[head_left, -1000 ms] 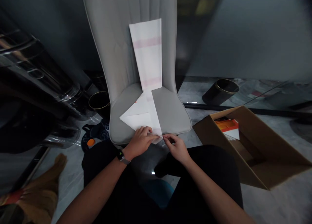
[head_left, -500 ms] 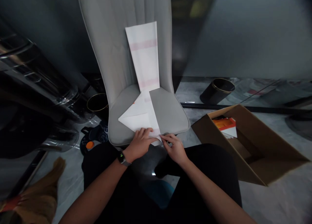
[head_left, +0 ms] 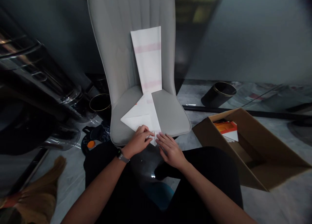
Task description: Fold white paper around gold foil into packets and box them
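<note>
On the grey chair seat lies a white folded sheet of paper, with a pointed corner to the left and a small orange mark at its upper edge. My left hand, with a watch on the wrist, pinches a small fold at the paper's near end between thumb and fingers. From the right, my right hand lays its outstretched fingers on the same end, near the seat's front edge. Behind, a long white folded sheet with pink bands leans against the chair back; its lower end meets the folded paper.
The grey chair stands before me, between my knees. An open cardboard box holding orange-and-white items sits on the floor at right. Black bins with gold rims stand by the walls. Brown crumpled material lies lower left.
My right hand has gone from pinching the paper's near corner to resting fingers on it. My left fingers now pinch a raised fold there. The view has shifted slightly.
</note>
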`<action>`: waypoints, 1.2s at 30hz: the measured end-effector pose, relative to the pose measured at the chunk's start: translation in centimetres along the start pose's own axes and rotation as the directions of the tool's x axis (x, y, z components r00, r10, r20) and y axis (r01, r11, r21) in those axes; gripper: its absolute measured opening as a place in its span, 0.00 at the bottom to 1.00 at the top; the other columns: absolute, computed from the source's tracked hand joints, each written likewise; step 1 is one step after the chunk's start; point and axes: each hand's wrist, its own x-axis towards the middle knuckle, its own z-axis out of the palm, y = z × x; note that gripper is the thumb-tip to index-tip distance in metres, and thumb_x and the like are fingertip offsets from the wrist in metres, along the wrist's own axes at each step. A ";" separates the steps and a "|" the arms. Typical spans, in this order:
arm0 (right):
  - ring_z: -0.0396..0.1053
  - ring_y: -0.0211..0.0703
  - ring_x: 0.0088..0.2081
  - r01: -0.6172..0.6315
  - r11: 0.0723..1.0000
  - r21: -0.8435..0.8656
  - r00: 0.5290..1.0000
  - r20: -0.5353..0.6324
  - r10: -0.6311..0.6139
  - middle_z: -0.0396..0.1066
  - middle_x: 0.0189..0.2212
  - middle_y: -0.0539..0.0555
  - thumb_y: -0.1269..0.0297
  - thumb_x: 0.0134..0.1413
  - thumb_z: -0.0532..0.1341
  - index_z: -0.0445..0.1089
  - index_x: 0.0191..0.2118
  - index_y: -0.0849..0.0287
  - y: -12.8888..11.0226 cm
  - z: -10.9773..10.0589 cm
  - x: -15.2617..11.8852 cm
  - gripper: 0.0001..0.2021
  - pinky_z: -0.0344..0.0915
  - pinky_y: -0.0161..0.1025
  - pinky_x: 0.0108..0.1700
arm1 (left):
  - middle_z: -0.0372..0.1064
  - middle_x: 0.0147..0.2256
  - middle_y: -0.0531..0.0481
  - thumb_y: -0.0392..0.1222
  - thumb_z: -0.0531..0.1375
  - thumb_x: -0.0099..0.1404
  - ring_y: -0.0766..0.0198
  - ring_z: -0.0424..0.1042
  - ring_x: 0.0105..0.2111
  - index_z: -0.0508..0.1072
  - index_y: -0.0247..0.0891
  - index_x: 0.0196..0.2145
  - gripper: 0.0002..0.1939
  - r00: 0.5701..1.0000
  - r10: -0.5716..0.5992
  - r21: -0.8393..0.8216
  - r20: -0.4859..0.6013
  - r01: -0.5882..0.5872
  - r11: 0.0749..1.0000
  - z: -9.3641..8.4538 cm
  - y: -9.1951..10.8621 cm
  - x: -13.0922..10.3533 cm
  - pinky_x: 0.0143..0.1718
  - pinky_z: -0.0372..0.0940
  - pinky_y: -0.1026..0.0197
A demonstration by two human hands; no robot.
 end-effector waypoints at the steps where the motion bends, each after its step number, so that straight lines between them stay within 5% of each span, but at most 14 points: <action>1: 0.61 0.51 0.67 0.006 1.000 0.000 1.000 0.004 -0.006 0.67 0.64 0.59 0.73 0.66 0.54 0.65 0.66 0.56 0.0 0.0 0.0 0.25 0.61 0.60 0.67 | 0.64 0.44 0.47 0.33 0.61 0.69 0.57 0.67 0.48 0.78 0.41 0.46 0.10 1.000 -0.013 -0.004 -0.006 0.013 1.000 0.0 0.0 -0.1 0.53 0.67 0.53; 8: 0.59 0.49 0.69 0.058 0.997 -0.044 0.997 0.050 -0.056 0.65 0.65 0.61 0.74 0.66 0.53 0.60 0.69 0.61 0.6 0.1 -0.2 0.27 0.59 0.60 0.68 | 0.70 0.41 0.48 0.36 0.57 0.73 0.55 0.66 0.45 0.76 0.40 0.46 0.08 0.999 0.019 0.146 0.035 -0.024 0.989 -0.5 0.3 -0.1 0.51 0.64 0.52; 14: 0.56 0.53 0.70 0.058 0.990 -0.126 0.987 0.154 -0.038 0.64 0.66 0.59 0.75 0.63 0.54 0.58 0.70 0.60 1.5 -1.0 -0.8 0.30 0.51 0.67 0.70 | 0.65 0.46 0.48 0.29 0.54 0.72 0.56 0.64 0.44 0.70 0.52 0.60 0.25 0.995 0.055 0.323 0.082 -0.079 0.943 -0.2 0.7 -0.6 0.49 0.62 0.53; 24: 0.50 0.54 0.72 0.048 0.972 -0.230 0.977 0.213 0.002 0.56 0.70 0.57 0.74 0.63 0.54 0.43 0.75 0.58 1.2 -0.9 -1.9 0.37 0.39 0.67 0.72 | 0.64 0.43 0.46 0.34 0.55 0.74 0.57 0.64 0.43 0.72 0.44 0.59 0.18 0.992 0.124 0.283 0.016 -0.124 0.951 -0.2 -0.2 -0.9 0.49 0.65 0.52; 30: 0.59 0.55 0.68 0.027 0.983 -0.182 0.991 0.133 -0.002 0.66 0.65 0.57 0.77 0.64 0.53 0.60 0.69 0.56 1.5 -0.9 -1.1 0.29 0.52 0.63 0.67 | 0.67 0.46 0.46 0.39 0.55 0.75 0.56 0.66 0.46 0.70 0.45 0.59 0.17 0.974 0.225 0.319 0.043 -0.226 0.920 -0.4 -0.7 -1.7 0.49 0.66 0.52; 36: 0.71 0.55 0.55 0.064 0.992 -0.107 0.998 -0.014 -0.065 0.76 0.55 0.59 0.70 0.66 0.62 0.72 0.60 0.57 2.5 -0.5 0.6 0.18 0.65 0.53 0.54 | 0.65 0.60 0.37 0.42 0.63 0.70 0.45 0.65 0.54 0.62 0.35 0.66 0.29 0.974 0.211 0.515 0.088 -0.226 0.827 0.4 0.6 -3.2 0.54 0.63 0.44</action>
